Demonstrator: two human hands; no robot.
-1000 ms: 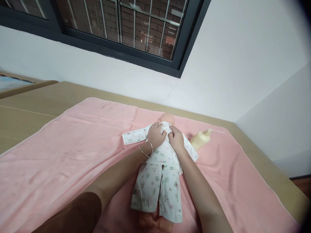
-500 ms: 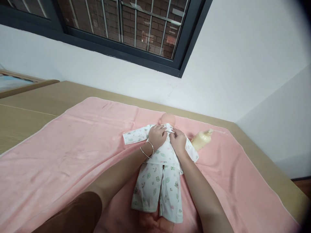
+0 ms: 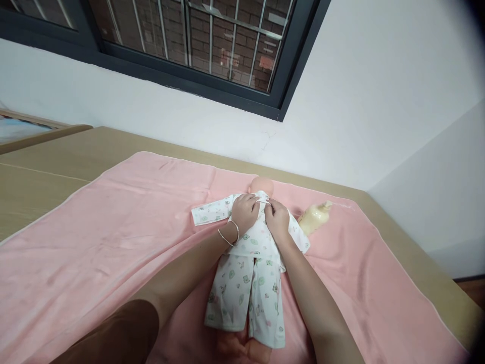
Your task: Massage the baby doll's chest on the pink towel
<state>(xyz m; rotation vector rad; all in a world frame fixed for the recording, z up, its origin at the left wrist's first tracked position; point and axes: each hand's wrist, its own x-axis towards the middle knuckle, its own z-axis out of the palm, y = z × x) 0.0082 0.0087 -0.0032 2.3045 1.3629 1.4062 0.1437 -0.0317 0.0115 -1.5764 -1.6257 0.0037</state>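
Observation:
A baby doll lies on its back on a pink blanket, its head toward the wall. It wears a white long-sleeved top and matching trousers printed with small green and pink figures. Near the doll's neck, my left hand, with a bangle at the wrist, pinches the upper front of the top. Just beside it, my right hand grips the same cloth from the other side. A narrow fold of fabric stretches between my fingertips; any fastener there is too small to make out.
A pale yellow pump bottle lies on its side by the doll's sleeve. The blanket covers much of a wooden surface set against a white wall. Above is a dark-framed window with bars.
The raised fold of cloth between my fingers has flattened and drawn straighter near the collar. Both hands have shifted only slightly; the doll and bottle stay in place.

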